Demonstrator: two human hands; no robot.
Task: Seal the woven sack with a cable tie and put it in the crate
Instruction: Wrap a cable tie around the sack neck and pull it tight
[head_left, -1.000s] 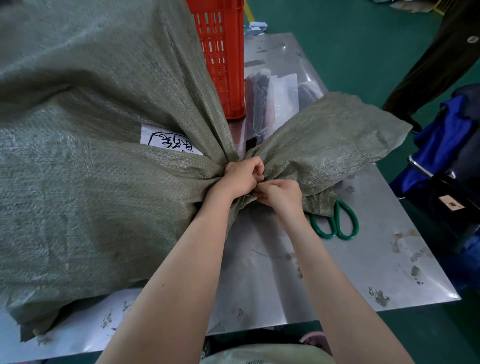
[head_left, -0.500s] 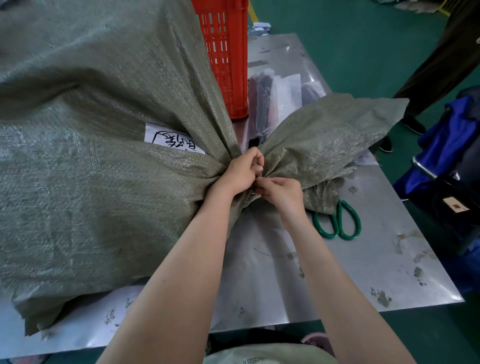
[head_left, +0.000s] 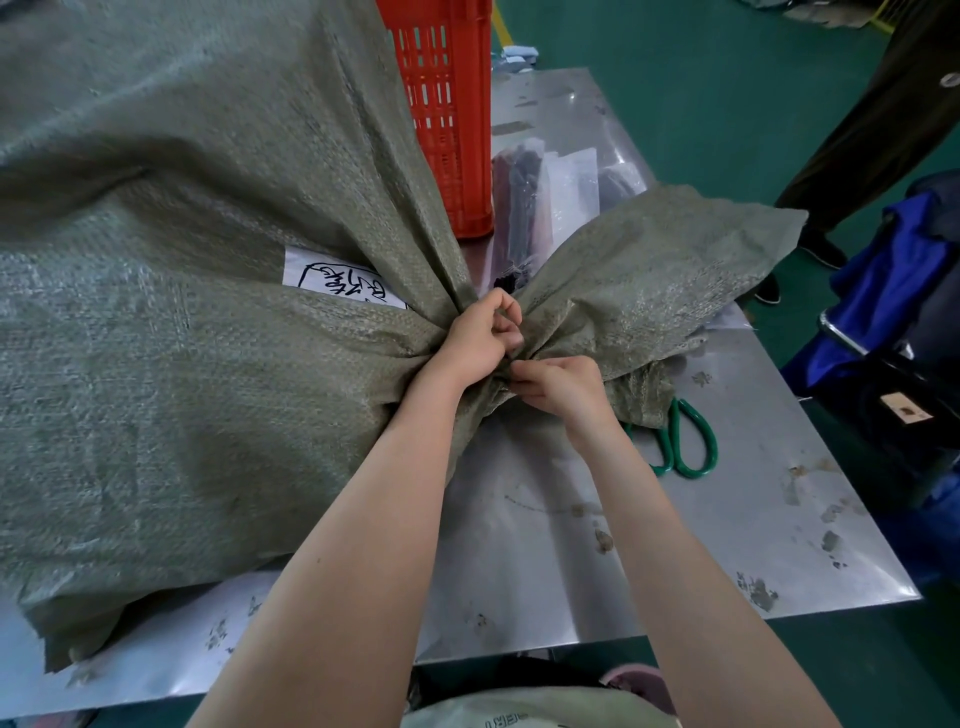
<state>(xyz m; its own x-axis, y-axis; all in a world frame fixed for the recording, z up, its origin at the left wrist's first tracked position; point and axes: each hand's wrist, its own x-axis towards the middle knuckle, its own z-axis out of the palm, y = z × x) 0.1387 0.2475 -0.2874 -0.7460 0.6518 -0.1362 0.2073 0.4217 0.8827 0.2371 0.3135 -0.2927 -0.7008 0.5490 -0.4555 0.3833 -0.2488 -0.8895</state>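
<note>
A big grey-green woven sack (head_left: 171, 364) lies on the metal table (head_left: 727, 519), filling the left half of the view, with a white handwritten label (head_left: 337, 280) on it. Its mouth is bunched into a neck at the centre, and the loose end (head_left: 654, 280) fans out to the right. My left hand (head_left: 480, 340) is fisted around the neck from the left. My right hand (head_left: 561, 387) pinches at the neck just below and to the right. The cable tie is hidden by my fingers. A red slotted crate (head_left: 447, 104) stands behind the sack.
Green-handled scissors (head_left: 685, 441) lie on the table right of my right wrist, partly under the sack end. Clear plastic packets (head_left: 550, 192) with dark contents lie beside the crate. A person's dark trouser leg (head_left: 872, 114) and a blue bag (head_left: 883, 280) are off the table's right edge.
My left hand has lifted slightly at the neck, its fingers curling higher. My right hand has shifted a little down and to the right. The sack has stayed put.
</note>
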